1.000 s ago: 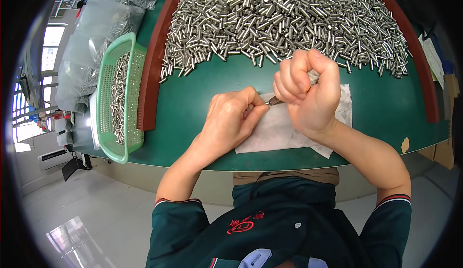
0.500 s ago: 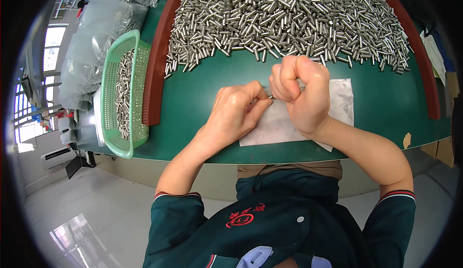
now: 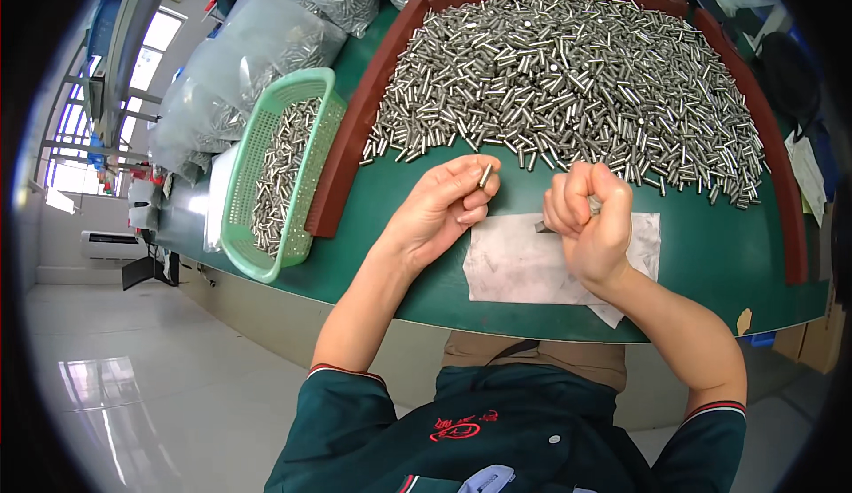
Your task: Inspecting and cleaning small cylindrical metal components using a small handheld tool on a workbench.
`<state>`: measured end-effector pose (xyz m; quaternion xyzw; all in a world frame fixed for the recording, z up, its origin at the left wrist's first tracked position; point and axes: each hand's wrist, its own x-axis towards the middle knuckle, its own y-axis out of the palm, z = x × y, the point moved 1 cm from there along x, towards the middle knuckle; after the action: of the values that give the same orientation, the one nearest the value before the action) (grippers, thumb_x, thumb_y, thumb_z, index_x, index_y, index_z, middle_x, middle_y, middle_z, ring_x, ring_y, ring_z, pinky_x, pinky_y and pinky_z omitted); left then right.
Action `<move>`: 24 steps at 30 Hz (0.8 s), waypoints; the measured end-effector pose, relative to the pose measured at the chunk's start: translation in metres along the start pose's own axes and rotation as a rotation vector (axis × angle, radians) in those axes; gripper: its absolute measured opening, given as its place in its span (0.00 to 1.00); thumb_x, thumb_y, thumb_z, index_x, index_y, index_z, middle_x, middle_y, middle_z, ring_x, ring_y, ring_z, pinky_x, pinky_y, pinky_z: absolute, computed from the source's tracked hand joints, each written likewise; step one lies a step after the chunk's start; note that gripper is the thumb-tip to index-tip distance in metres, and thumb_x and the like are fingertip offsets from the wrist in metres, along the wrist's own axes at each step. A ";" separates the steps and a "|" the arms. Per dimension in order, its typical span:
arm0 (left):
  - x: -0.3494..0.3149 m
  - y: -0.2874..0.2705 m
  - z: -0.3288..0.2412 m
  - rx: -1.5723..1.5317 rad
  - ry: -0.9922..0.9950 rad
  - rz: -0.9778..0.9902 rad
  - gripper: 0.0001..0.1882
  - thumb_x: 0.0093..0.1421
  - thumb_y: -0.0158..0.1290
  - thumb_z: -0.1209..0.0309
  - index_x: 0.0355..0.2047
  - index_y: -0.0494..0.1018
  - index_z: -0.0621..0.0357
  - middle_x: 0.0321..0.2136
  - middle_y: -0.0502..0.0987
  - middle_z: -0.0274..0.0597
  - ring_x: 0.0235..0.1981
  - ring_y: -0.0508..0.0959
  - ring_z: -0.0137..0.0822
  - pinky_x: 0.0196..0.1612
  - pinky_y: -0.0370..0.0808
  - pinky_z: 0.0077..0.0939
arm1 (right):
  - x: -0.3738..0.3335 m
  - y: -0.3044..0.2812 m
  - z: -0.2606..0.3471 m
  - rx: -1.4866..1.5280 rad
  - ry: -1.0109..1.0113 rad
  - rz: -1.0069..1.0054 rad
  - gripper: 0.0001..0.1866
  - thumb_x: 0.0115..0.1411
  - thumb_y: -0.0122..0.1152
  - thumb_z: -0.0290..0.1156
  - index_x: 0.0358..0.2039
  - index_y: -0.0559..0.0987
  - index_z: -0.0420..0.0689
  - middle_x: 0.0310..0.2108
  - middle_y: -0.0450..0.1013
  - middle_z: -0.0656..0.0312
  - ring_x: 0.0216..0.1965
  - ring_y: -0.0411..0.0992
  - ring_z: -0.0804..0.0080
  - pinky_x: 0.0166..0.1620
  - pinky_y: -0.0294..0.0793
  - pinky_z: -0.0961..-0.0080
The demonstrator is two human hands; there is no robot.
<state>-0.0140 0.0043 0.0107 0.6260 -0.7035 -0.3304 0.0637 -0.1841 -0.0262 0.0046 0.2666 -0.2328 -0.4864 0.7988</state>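
Note:
Between the thumb and fingers of my left hand [image 3: 445, 205] is a small shiny metal pin [image 3: 485, 176], held tilted above the green tabletop. My right hand [image 3: 593, 222] is curled into a fist over a stained white cloth [image 3: 524, 267]. A grey metal end [image 3: 541, 227] pokes out at the little-finger side of that fist; the rest of what it grips is hidden. Beyond both hands spreads a large heap of similar metal pins [image 3: 568, 76], its near edge just past my fingertips.
Dark red wooden rails [image 3: 355, 138] border the heap. A green plastic basket [image 3: 235, 218] holding more pins stands at the left. Clear bags of metal parts [image 3: 266, 36] lie behind it. A tan scrap [image 3: 744, 321] lies near the right front edge.
My hands have moved apart; the left hand has turned palm up, bringing the pin into plain sight. The right hand stays clenched. The whole view has shifted, showing more of the far table.

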 end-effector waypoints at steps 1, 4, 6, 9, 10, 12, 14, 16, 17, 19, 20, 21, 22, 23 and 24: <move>0.001 0.003 -0.001 -0.040 0.022 -0.081 0.11 0.58 0.46 0.67 0.35 0.66 0.62 0.22 0.63 0.33 0.19 0.57 0.20 0.20 0.55 0.12 | 0.000 -0.001 0.000 -0.012 0.003 -0.004 0.19 0.57 0.32 0.34 0.10 0.54 0.44 0.08 0.49 0.69 0.12 0.44 0.83 0.17 0.44 0.83; 0.002 -0.006 -0.007 -0.116 0.099 -0.188 0.11 0.59 0.42 0.66 0.31 0.67 0.62 0.21 0.63 0.36 0.20 0.60 0.23 0.20 0.57 0.14 | 0.001 -0.001 0.001 0.000 0.013 -0.001 0.20 0.57 0.31 0.35 0.10 0.54 0.45 0.08 0.49 0.69 0.12 0.44 0.83 0.17 0.44 0.83; 0.004 -0.019 -0.014 0.163 0.211 -0.205 0.10 0.58 0.43 0.66 0.27 0.68 0.60 0.17 0.63 0.32 0.16 0.57 0.21 0.20 0.56 0.14 | 0.002 -0.001 0.001 0.003 0.020 0.000 0.20 0.57 0.31 0.35 0.10 0.54 0.45 0.08 0.48 0.69 0.12 0.44 0.82 0.17 0.43 0.82; 0.012 -0.019 -0.014 0.866 0.506 -0.498 0.07 0.52 0.54 0.71 0.22 0.72 0.63 0.12 0.63 0.28 0.15 0.60 0.17 0.18 0.57 0.15 | 0.002 -0.003 0.000 0.016 0.026 -0.004 0.20 0.57 0.31 0.36 0.10 0.54 0.45 0.08 0.48 0.69 0.12 0.43 0.83 0.17 0.43 0.82; 0.013 -0.022 -0.013 1.058 0.526 -0.537 0.07 0.51 0.54 0.71 0.22 0.72 0.63 0.10 0.62 0.30 0.14 0.60 0.18 0.18 0.58 0.16 | 0.002 -0.002 0.000 0.013 0.028 -0.001 0.20 0.57 0.31 0.36 0.10 0.54 0.45 0.08 0.48 0.69 0.12 0.43 0.83 0.17 0.43 0.82; 0.014 -0.017 -0.012 1.360 0.581 -0.598 0.09 0.47 0.57 0.70 0.19 0.72 0.63 0.06 0.59 0.35 0.09 0.60 0.24 0.15 0.58 0.21 | 0.002 -0.002 0.001 0.012 0.030 0.000 0.20 0.57 0.31 0.36 0.10 0.54 0.45 0.08 0.48 0.69 0.12 0.43 0.83 0.17 0.43 0.82; 0.020 -0.012 -0.011 1.462 0.567 -0.635 0.11 0.46 0.58 0.68 0.19 0.72 0.63 0.06 0.60 0.36 0.09 0.61 0.27 0.15 0.59 0.23 | 0.003 -0.001 0.000 0.007 0.040 -0.007 0.20 0.57 0.31 0.36 0.10 0.54 0.45 0.08 0.48 0.69 0.12 0.43 0.83 0.17 0.43 0.83; 0.025 -0.006 -0.012 1.623 0.579 -0.686 0.14 0.44 0.60 0.63 0.18 0.71 0.62 0.06 0.65 0.39 0.09 0.66 0.36 0.16 0.62 0.30 | 0.003 -0.002 0.000 0.006 0.033 -0.014 0.20 0.57 0.31 0.35 0.10 0.54 0.45 0.08 0.48 0.69 0.12 0.43 0.83 0.17 0.43 0.83; 0.025 -0.008 -0.010 1.624 0.577 -0.685 0.14 0.44 0.60 0.63 0.18 0.71 0.62 0.06 0.65 0.39 0.09 0.66 0.36 0.16 0.62 0.30 | 0.003 -0.003 0.000 0.004 0.025 -0.019 0.19 0.57 0.31 0.35 0.10 0.54 0.45 0.08 0.48 0.69 0.12 0.43 0.83 0.17 0.43 0.83; 0.026 -0.009 -0.008 1.609 0.608 -0.675 0.12 0.44 0.59 0.66 0.19 0.71 0.62 0.07 0.66 0.41 0.10 0.68 0.39 0.17 0.63 0.32 | 0.002 -0.002 0.000 0.008 0.021 -0.013 0.19 0.57 0.31 0.35 0.10 0.54 0.45 0.08 0.48 0.69 0.12 0.43 0.83 0.17 0.43 0.83; 0.024 -0.010 -0.009 1.590 0.569 -0.675 0.10 0.45 0.58 0.68 0.19 0.71 0.62 0.07 0.67 0.42 0.10 0.69 0.40 0.17 0.64 0.32 | 0.002 -0.002 0.001 0.011 0.019 -0.007 0.19 0.57 0.31 0.35 0.10 0.54 0.45 0.08 0.48 0.69 0.12 0.44 0.83 0.17 0.43 0.83; 0.023 -0.011 -0.009 1.569 0.560 -0.680 0.09 0.46 0.57 0.70 0.20 0.72 0.62 0.07 0.67 0.42 0.11 0.69 0.40 0.17 0.64 0.32 | 0.002 -0.002 0.001 0.011 0.017 -0.011 0.19 0.57 0.31 0.35 0.10 0.54 0.45 0.08 0.48 0.69 0.12 0.44 0.83 0.17 0.43 0.83; 0.022 -0.012 -0.009 1.547 0.551 -0.685 0.08 0.46 0.56 0.71 0.20 0.72 0.63 0.08 0.67 0.42 0.11 0.69 0.40 0.18 0.64 0.32 | 0.003 -0.002 0.001 -0.001 0.019 -0.003 0.19 0.57 0.31 0.34 0.10 0.54 0.45 0.08 0.48 0.69 0.12 0.43 0.83 0.17 0.43 0.83; 0.021 -0.014 -0.009 1.537 0.585 -0.656 0.07 0.47 0.55 0.72 0.20 0.71 0.63 0.07 0.65 0.39 0.09 0.67 0.34 0.16 0.63 0.29 | 0.003 -0.001 0.002 -0.013 0.022 0.006 0.19 0.57 0.31 0.34 0.10 0.54 0.45 0.08 0.48 0.69 0.12 0.43 0.83 0.17 0.43 0.83; 0.020 -0.017 -0.011 1.364 0.538 -0.616 0.07 0.48 0.55 0.72 0.20 0.71 0.63 0.08 0.66 0.36 0.10 0.67 0.29 0.17 0.63 0.25 | 0.003 -0.002 0.001 -0.012 0.018 0.006 0.19 0.57 0.31 0.34 0.10 0.54 0.45 0.08 0.48 0.69 0.12 0.43 0.83 0.17 0.43 0.83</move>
<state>0.0015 -0.0180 0.0031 0.7517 -0.5064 0.3329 -0.2602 -0.1846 -0.0302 0.0049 0.2654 -0.2235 -0.4831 0.8039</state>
